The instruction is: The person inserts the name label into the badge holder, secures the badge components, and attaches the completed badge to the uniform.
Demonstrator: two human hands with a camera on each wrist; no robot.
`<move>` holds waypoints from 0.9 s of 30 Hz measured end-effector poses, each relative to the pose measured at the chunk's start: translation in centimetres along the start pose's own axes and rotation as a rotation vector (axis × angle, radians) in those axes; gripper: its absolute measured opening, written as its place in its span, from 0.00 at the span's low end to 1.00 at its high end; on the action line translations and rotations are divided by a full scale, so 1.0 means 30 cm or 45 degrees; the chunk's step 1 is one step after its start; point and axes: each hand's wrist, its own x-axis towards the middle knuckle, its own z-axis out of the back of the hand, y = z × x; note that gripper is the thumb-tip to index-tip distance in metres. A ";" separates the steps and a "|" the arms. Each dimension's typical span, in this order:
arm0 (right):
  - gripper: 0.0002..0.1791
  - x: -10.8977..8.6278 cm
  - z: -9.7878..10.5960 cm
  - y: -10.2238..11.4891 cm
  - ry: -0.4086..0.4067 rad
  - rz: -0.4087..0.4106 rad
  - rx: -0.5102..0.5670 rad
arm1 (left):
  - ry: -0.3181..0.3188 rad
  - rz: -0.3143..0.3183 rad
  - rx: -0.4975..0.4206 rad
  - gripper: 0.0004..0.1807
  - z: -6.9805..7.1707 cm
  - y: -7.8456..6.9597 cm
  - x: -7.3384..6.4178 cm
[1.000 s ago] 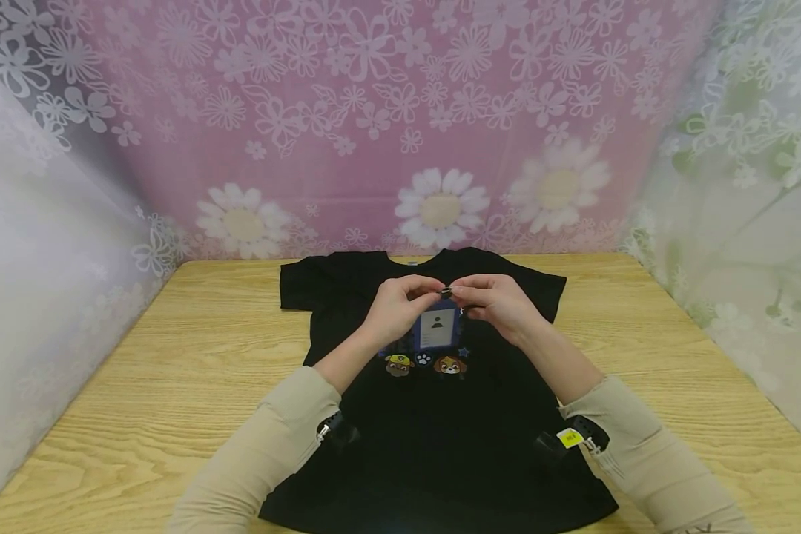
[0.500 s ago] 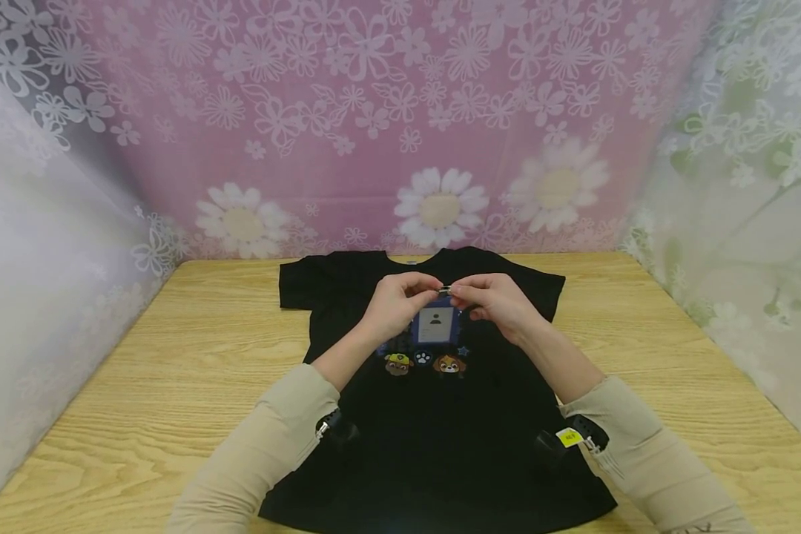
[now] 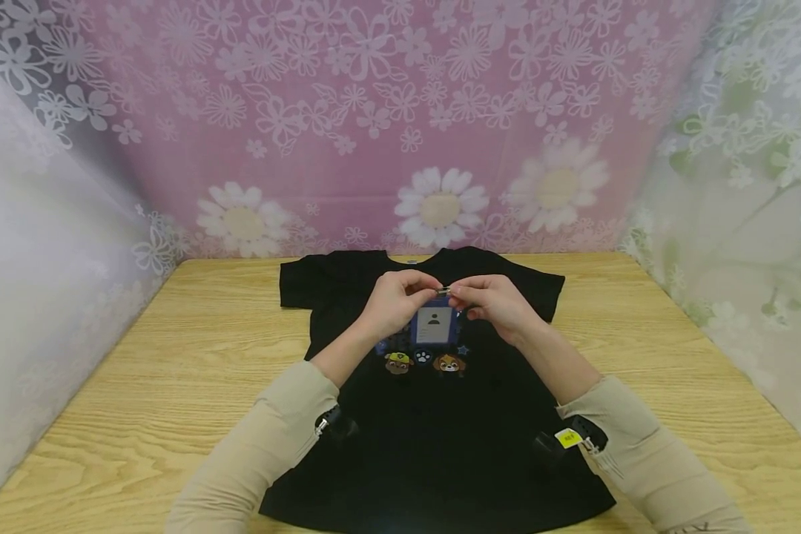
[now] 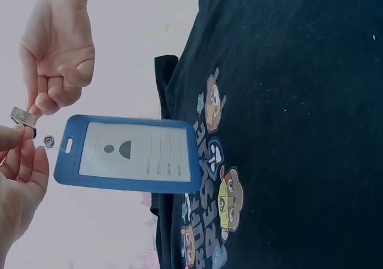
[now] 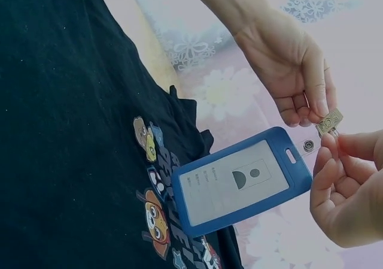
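A blue badge holder (image 3: 434, 326) with a white card hangs above a black T-shirt (image 3: 454, 445) spread on the table. Its metal clip (image 5: 329, 121) sits at the top, joined by a clear strap with a snap button (image 4: 49, 141). My left hand (image 3: 398, 300) pinches the clip from one side between thumb and fingertips. From the other side, my right hand (image 3: 497, 302) pinches it too. Fingertips cover part of the clip, so whether its jaws are apart is hard to tell. In the left wrist view the badge holder dangles free of the shirt.
Cartoon dog prints and lettering mark the shirt's chest, including a dog face (image 3: 449, 364). The shirt's neckline lies toward the back edge of the wooden table (image 3: 193, 356). A pink flowered curtain (image 3: 347, 148) stands behind, with pale curtains at both sides.
The badge holder has swung from a slight slant to nearly straight and drifted a little left. The clip has turned slightly between the fingertips. Both hands keep almost the same place.
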 end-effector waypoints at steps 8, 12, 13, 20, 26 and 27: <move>0.14 0.000 -0.003 -0.001 0.015 -0.015 0.097 | 0.015 0.037 -0.002 0.07 0.007 -0.006 0.000; 0.09 0.004 -0.002 -0.005 0.021 -0.034 0.143 | -0.013 0.057 -0.033 0.07 0.011 -0.008 0.000; 0.09 0.005 -0.002 -0.007 0.026 -0.039 0.148 | -0.019 0.061 -0.041 0.07 0.011 -0.006 0.000; 0.11 0.017 -0.011 -0.013 0.009 -0.051 0.083 | -0.076 0.087 -0.041 0.09 0.006 0.006 0.004; 0.13 0.031 -0.013 -0.008 -0.026 -0.016 -0.006 | -0.101 0.080 -0.002 0.11 0.000 0.010 0.010; 0.13 0.033 -0.013 -0.007 -0.029 -0.008 -0.024 | -0.099 0.079 0.004 0.11 0.002 0.008 0.011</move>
